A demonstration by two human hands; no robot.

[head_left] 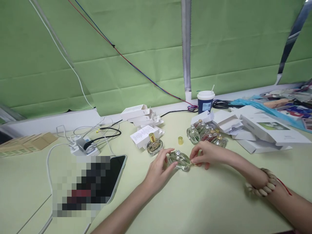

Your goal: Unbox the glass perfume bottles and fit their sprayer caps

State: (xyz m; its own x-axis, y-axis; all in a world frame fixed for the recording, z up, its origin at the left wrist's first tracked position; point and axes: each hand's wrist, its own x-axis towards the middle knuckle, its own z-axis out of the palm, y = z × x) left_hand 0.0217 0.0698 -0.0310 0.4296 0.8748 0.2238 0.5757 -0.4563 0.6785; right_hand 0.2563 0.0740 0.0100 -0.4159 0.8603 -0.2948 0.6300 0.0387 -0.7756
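The person's left hand (158, 167) curves around the left end of a clear glass bottle (182, 161), forefinger at the far side and thumb at the near side, holding it on the worktop (219, 204). Its fingers cover that end of the glass. The right hand (203, 152) is at the bottle's other end, fingertips drawn close together over a small gold piece (195, 165); most of that piece is hidden, and whether it is pinched or merely touched cannot be told. Behind, the right forearm and hand overlap the lower edge of a bottle cluster (193, 134), whose members blur together. Pixelated blocks mask much of a dark-screened device (116, 172) at left. Both forearms are cut off by the frame.
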